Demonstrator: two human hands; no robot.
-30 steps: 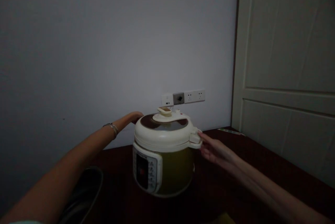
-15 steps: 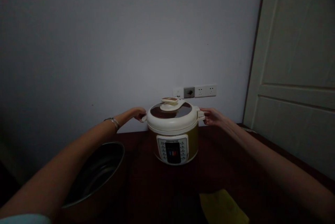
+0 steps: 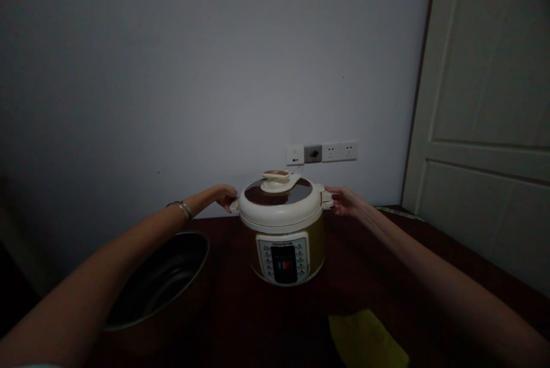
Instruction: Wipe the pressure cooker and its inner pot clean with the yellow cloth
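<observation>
An electric pressure cooker (image 3: 281, 216) with a cream lid and gold body stands upright in the middle of the head view, its button panel facing me. My left hand (image 3: 224, 197) is closed on the cream handle at its left side. On the opposite side, my right hand (image 3: 341, 200) grips the other handle, fingers curled beneath it. The lid sits on the cooker, with a knob on top. Whether the base touches the table is hard to tell in the dim light.
A dark-lined inner pot (image 3: 163, 276) stands at the left, partly behind my left forearm. A yellow cloth (image 3: 367, 339) lies at the front on the dark red table (image 3: 240, 310). Wall sockets (image 3: 339, 151) are behind the cooker, and a panelled door (image 3: 481, 127) is at the right.
The cooker has come slightly towards me, lower in the view, with both hands still on its handles. A gap now shows between its lid and the wall sockets.
</observation>
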